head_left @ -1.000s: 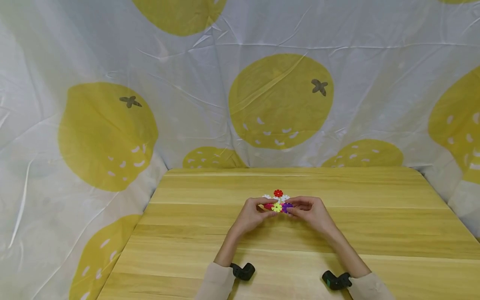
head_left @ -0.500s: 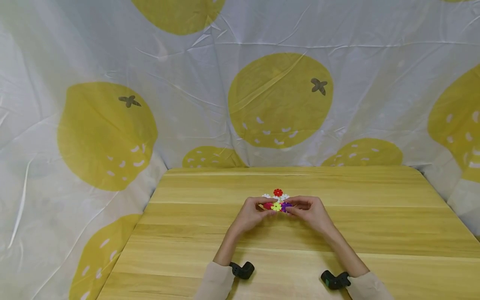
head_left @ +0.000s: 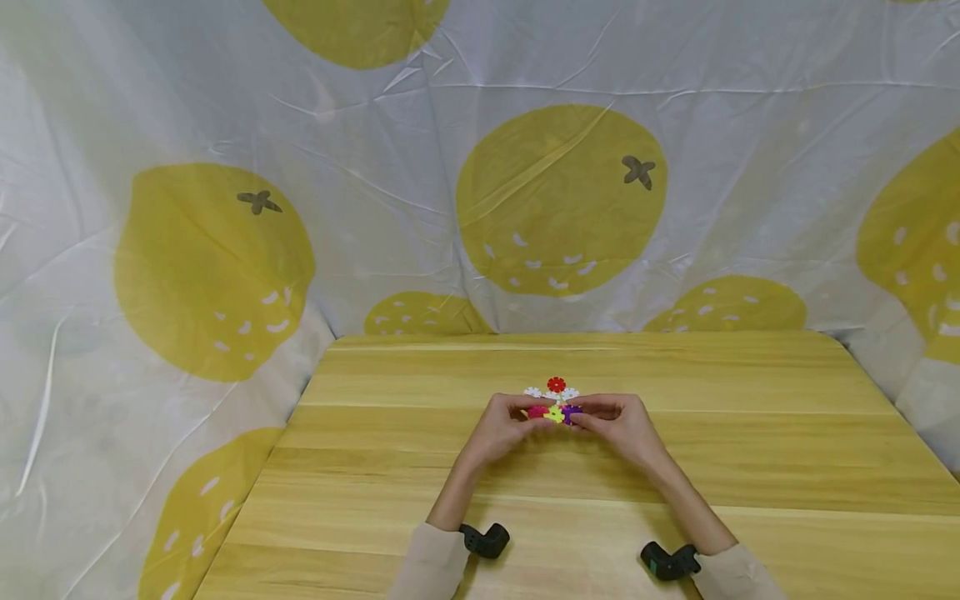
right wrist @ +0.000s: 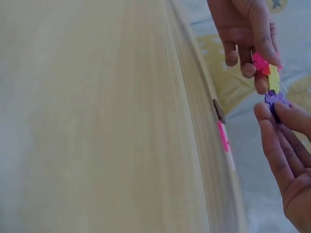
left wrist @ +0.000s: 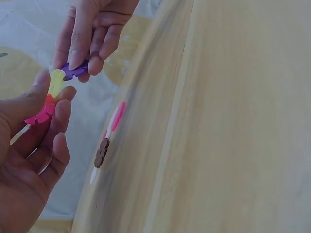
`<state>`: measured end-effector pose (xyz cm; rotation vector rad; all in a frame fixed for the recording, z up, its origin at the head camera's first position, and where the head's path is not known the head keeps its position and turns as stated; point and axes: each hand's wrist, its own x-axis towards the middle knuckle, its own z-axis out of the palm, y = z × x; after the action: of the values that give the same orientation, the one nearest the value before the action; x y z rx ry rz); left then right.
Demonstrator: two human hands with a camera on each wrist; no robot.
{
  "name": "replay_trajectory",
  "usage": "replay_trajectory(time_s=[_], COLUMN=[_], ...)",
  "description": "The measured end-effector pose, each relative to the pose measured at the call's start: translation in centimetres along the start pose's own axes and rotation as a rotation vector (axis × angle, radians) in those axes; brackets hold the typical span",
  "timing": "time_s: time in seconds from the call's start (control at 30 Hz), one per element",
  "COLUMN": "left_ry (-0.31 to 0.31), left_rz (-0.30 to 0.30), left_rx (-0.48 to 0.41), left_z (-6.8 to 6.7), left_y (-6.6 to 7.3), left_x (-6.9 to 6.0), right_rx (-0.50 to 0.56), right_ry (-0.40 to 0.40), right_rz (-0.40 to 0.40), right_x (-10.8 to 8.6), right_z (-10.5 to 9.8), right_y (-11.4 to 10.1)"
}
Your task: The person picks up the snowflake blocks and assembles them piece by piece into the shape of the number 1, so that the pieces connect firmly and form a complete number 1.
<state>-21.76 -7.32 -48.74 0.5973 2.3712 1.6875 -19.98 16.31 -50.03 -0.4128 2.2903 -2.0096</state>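
My left hand [head_left: 501, 430] pinches a pink notched disc [left wrist: 43, 112] between thumb and fingers. The purple disc [right wrist: 276, 99] is pinched by my right hand [head_left: 622, 423]. Between them a yellow disc [head_left: 555, 413] joins the two, turned at an angle to them. Behind the fingers, a red disc [head_left: 557, 384] and white discs [head_left: 532, 392] show on the table. The left wrist view shows a brown disc [left wrist: 101, 153] and a pink one [left wrist: 118, 116] among the pieces there; my hands hide part of this group in the head view.
The wooden table [head_left: 420, 483] reaches back to a pale cloth [head_left: 390, 208] printed with yellow fruit. Black wrist devices [head_left: 486, 542] sit at both sleeves, over the front part of the table.
The yellow disc has turned between my hands and shows a narrower, tilted face. Both hands keep nearly the same place and hold.
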Motion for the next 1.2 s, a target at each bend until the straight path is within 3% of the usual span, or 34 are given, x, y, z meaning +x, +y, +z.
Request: replay_trajectory(time_s=[0.4, 0.7, 1.2], left_ry=[0.026, 0.016, 0.018], left_rz=[0.028, 0.015, -0.023], left_rx=[-0.101, -0.143, -0.198], left_z=[-0.11, -0.04, 0.27], left_y=[-0.42, -0.49, -0.92], left_x=[0.17, 0.15, 0.11], right_rx=[0.111, 0.109, 0.11], right_ry=[-0.01, -0.01, -0.003], right_rz=[-0.028, -0.084, -0.111], right_x=[-0.12, -0.11, -0.18], right_z=[-0.07, 0.04, 0.35], right_y=[-0.09, -0.2, 0.18])
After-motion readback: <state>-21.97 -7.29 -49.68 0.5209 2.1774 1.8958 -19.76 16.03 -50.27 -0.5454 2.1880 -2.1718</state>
